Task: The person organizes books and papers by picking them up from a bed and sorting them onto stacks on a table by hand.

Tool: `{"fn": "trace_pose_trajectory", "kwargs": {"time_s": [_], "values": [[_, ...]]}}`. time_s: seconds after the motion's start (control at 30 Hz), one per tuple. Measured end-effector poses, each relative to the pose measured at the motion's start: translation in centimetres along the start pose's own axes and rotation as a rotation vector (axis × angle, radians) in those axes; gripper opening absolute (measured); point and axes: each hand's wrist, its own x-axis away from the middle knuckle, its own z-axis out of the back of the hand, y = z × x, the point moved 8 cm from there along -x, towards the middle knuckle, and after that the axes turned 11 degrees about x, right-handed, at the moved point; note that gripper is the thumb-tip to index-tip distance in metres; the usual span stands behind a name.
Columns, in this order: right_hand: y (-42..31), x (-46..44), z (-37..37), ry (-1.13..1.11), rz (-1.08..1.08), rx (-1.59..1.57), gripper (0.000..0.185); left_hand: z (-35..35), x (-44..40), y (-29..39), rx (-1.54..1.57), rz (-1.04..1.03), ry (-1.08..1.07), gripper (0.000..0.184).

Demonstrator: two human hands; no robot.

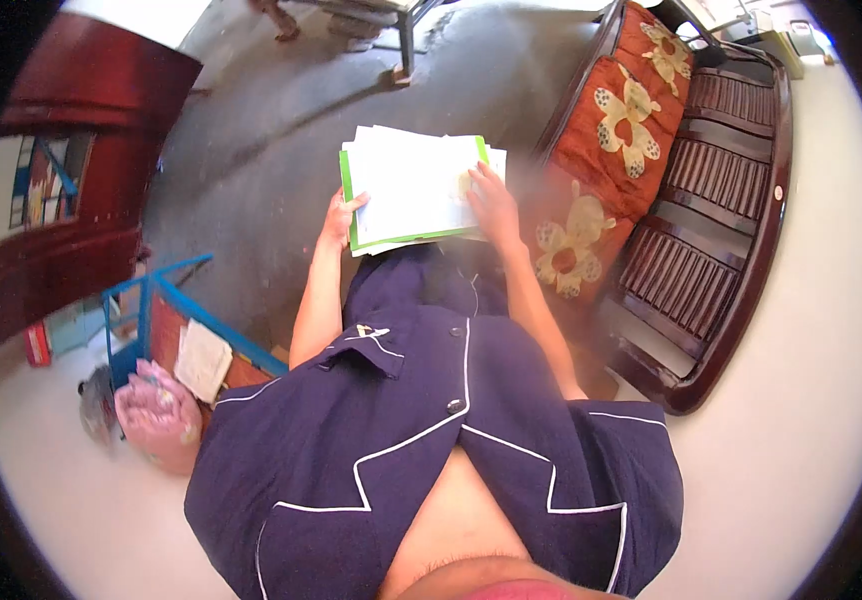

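A stack of white paper sheets (413,190) is held out in front of my body, with a bright green sheet or folder (347,178) showing along its edges. The sheets are fanned slightly out of line, and any print on them is washed out by the light. My left hand (337,220) grips the stack's left edge, thumb on top and the other fingers hidden beneath. At the right edge, my right hand (494,206) is closed on the papers with its fingers over the top; it is a little blurred.
A dark wooden bench (716,185) with an orange flower-patterned cushion (606,150) stands to the right. On the left are a reddish-brown cabinet (111,90), a blue-framed rack (151,310) and a pink bundle (158,412). Table legs (406,50) stand ahead on the grey floor (251,130).
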Motion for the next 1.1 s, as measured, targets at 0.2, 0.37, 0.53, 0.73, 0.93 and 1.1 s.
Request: {"fn": "trace_pose_trajectory", "kwargs": {"time_s": [0.2, 0.37, 0.53, 0.73, 0.93, 1.1], "values": [[2.0, -9.3, 3.5, 0.061, -0.072, 0.022, 0.037, -6.5, -9.9, 4.2, -0.010, 0.082, -0.101, 0.044], [4.0, -14.6, 5.9, 0.137, -0.166, 0.009, 0.037, -12.2, -16.6, 7.2, -0.076, 0.128, -0.154, 0.043], [7.3, -20.5, 8.8, 0.205, -0.238, -0.020, 0.038, -18.0, -23.9, 8.9, -0.149, 0.128, -0.202, 0.042], [12.9, -31.3, 10.8, 0.216, -0.166, -0.015, 0.040, -23.6, -33.9, 10.4, -0.133, 0.093, -0.177, 0.044], [17.9, -43.2, 13.9, 0.112, -0.117, -0.105, 0.040, -29.1, -40.4, 12.1, -0.130, 0.030, -0.038, 0.044], [19.2, -54.5, 15.9, 0.005, 0.023, -0.173, 0.041, -33.5, -43.5, 15.5, -0.128, -0.106, 0.077, 0.040]]}}
